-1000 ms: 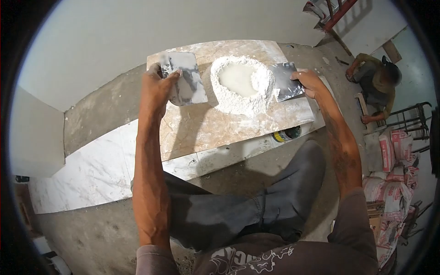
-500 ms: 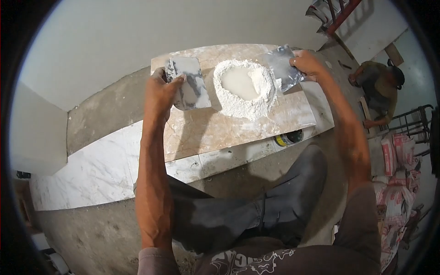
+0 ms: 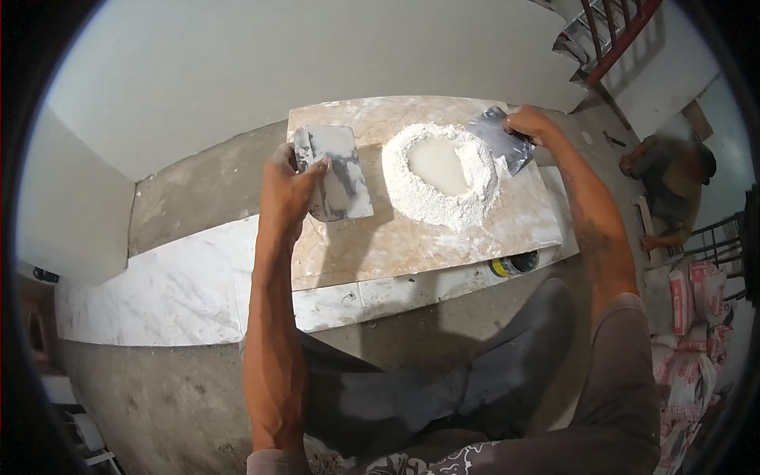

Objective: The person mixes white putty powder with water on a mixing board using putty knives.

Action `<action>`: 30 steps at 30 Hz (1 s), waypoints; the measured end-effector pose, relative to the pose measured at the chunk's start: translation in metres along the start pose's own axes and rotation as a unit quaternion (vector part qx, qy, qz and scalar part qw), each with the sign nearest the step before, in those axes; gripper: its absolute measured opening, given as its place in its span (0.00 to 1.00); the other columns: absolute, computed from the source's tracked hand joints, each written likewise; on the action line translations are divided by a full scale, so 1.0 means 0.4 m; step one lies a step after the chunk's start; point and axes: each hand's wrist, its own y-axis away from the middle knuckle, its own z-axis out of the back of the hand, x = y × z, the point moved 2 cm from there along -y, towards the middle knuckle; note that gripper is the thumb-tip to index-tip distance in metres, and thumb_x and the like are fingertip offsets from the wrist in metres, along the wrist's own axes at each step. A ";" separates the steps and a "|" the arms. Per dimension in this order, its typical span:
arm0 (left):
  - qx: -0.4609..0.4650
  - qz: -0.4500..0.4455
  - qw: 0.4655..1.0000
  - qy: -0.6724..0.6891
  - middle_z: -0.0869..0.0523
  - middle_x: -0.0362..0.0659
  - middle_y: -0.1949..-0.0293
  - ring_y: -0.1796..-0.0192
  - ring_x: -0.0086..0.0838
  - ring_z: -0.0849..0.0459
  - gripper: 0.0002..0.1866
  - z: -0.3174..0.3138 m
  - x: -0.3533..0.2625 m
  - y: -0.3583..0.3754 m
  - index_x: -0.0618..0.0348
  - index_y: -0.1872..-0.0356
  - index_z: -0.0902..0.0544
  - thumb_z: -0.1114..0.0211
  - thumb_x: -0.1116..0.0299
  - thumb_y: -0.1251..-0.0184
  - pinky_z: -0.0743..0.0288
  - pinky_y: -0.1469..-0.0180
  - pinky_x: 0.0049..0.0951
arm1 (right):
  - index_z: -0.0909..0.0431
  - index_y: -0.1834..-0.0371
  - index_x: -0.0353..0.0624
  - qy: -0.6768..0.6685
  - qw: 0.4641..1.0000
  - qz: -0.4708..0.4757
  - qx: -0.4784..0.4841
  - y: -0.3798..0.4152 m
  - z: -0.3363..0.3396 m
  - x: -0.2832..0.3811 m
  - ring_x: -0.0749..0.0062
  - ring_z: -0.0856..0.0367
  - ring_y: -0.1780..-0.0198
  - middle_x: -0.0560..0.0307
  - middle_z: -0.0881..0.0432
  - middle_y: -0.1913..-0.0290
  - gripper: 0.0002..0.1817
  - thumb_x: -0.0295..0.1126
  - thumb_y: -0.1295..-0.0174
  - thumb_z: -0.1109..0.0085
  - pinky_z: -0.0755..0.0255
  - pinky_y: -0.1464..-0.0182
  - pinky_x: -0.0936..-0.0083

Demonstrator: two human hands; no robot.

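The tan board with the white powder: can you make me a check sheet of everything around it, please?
Surface: tan board, smeared with white.
Job's things: ring of white powder around a pale pool; smeared plate and metal blade, both held.
Clutter: container partly hidden by the board; sacks piled at the picture's right.
Hands: left hand has its grip on the plate; right hand on the blade, beside the powder.
Cables: nothing seen.
Surroundings: plain wall; another person low down at the right.

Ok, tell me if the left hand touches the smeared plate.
Touching: the head view shows the left hand gripping the smeared plate, thumb across its face.
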 end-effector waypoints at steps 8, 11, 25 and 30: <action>-0.012 -0.003 1.000 0.017 0.14 0.49 0.59 0.60 0.27 0.16 0.15 0.010 0.004 -0.007 0.75 0.52 0.22 0.34 0.79 0.38 0.21 0.56 0.28 | 0.17 0.65 0.28 0.126 0.978 0.167 -0.002 -0.011 -0.032 0.136 0.69 0.24 0.72 0.49 0.19 0.74 0.19 0.33 0.57 0.40 0.30 0.66 0.69; 0.003 0.001 1.000 0.019 0.14 0.49 0.58 0.60 0.27 0.16 0.16 0.000 0.005 -0.024 0.75 0.51 0.22 0.33 0.78 0.38 0.20 0.56 0.28 | 0.18 0.55 0.27 0.149 0.974 0.168 -0.010 0.014 -0.021 0.184 0.61 0.19 0.67 0.39 0.16 0.68 0.25 0.34 0.57 0.40 0.26 0.59 0.68; 0.011 0.000 0.999 0.030 0.14 0.49 0.59 0.60 0.27 0.16 0.16 0.013 -0.025 0.006 0.74 0.50 0.23 0.33 0.78 0.37 0.20 0.56 0.28 | 0.20 0.50 0.28 0.223 0.958 0.174 -0.055 -0.047 0.003 0.245 0.45 0.15 0.57 0.29 0.16 0.59 0.29 0.33 0.59 0.45 0.24 0.51 0.63; -0.013 -0.007 1.000 0.023 0.14 0.50 0.61 0.61 0.27 0.16 0.15 0.035 -0.031 0.035 0.75 0.51 0.23 0.33 0.78 0.37 0.20 0.58 0.28 | 0.18 0.53 0.28 0.170 0.970 0.163 -0.056 -0.123 -0.018 0.157 0.49 0.15 0.58 0.31 0.15 0.60 0.27 0.34 0.58 0.43 0.24 0.52 0.64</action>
